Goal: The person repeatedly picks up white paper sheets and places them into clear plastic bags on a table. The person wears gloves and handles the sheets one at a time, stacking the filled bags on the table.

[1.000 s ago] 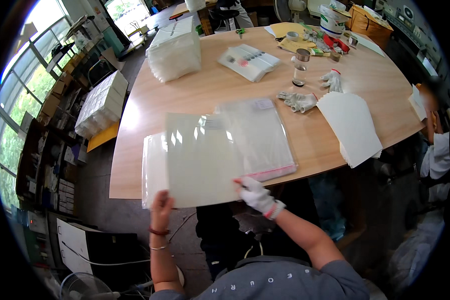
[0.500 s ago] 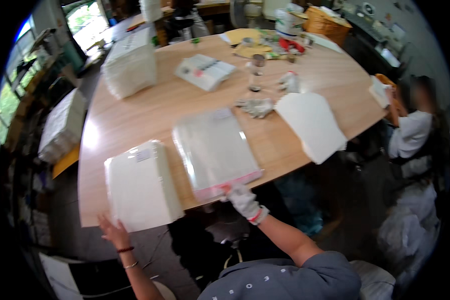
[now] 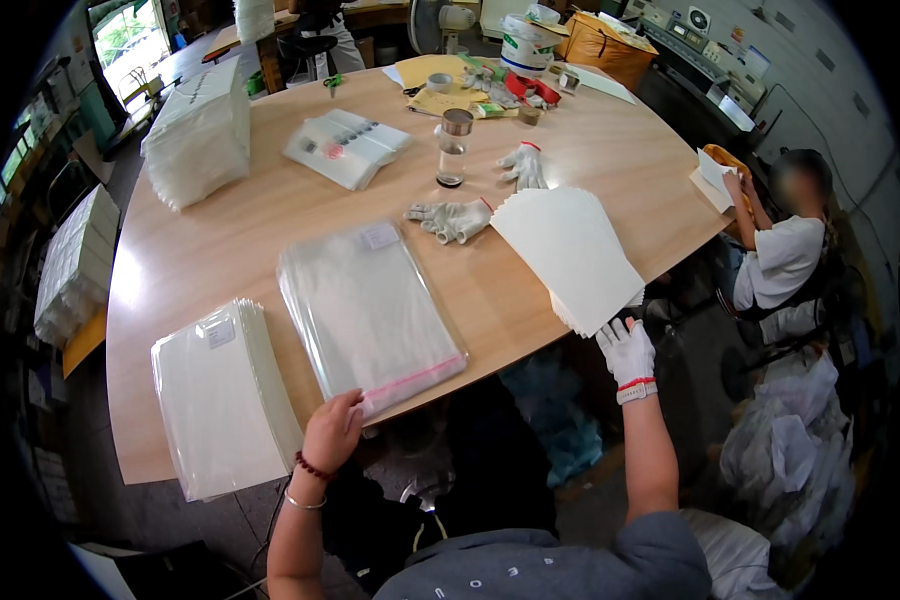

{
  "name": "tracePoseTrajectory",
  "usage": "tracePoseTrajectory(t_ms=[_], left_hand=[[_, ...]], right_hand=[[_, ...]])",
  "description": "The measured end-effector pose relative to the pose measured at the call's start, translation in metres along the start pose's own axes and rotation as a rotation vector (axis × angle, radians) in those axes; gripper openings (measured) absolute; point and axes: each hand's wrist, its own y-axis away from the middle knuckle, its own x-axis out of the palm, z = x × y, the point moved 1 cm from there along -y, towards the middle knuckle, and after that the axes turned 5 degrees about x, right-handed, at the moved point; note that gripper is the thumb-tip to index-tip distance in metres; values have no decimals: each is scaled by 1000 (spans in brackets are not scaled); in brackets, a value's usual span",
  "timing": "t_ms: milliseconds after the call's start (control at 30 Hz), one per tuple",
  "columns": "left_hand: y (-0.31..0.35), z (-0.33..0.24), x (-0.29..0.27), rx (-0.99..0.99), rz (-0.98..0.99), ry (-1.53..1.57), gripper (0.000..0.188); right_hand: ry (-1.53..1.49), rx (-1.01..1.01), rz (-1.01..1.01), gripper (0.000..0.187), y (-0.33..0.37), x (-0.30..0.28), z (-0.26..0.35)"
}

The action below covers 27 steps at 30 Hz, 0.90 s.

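My left hand, bare with a beaded bracelet and a bangle, has its fingers closed on the near left corner of a stack of clear plastic bags. A pink strip runs along the near edge of these bags. At the right, my right hand wears a white glove with a red cuff. Its fingers are apart, close to the near end of a fanned stack of white sheets. Left of the bags lies a stack of white sheets in clear sleeves, overhanging the table edge.
On the wooden table are loose gloves, a lidded glass bottle, printed plastic bags, a tall bag stack, scissors and a white bucket. Another person sits at the right, holding paper.
My left hand has moved from beside the sleeved stack to the corner of the clear bags. My right hand has left the bags' pink edge and moved right to the white sheets.
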Motion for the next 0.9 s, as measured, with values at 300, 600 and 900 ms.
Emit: tracePoseTrajectory(t_ms=[300,600,900], left_hand=[[-23,14,39,81,96,-303,37],[-52,52,70,3,133,-769,15],[-64,82,54,-4,-157,-581,9]], right_hand=[[149,103,20,44,18,24,32],[684,-14,40,14,-61,23,56],[859,-139,552,40,96,2,-1]])
